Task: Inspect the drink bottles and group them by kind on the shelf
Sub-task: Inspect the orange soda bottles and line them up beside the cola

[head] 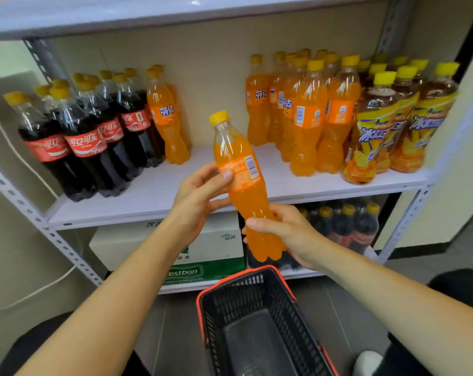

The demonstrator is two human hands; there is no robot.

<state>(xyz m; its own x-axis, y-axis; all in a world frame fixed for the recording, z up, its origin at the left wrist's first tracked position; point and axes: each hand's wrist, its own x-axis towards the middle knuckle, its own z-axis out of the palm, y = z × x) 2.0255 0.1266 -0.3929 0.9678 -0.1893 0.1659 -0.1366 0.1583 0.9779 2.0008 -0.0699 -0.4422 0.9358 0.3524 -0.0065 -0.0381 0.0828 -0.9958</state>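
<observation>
An orange soda bottle (238,164) with a yellow cap is tilted in the air in front of the white shelf (154,194). My left hand (200,194) grips it at the label. My right hand (286,234) grips its lower part. On the shelf, several cola bottles (86,142) stand at the left, with two orange soda bottles (167,118) beside them. A group of orange soda bottles (305,115) stands right of centre. Iced tea bottles (392,123) fill the far right.
A black basket with a red rim (257,321) sits on the floor below my hands. On the lower shelf are a white and green carton (202,256) and a pack of cola bottles (346,226). A white cable (26,169) hangs at the left.
</observation>
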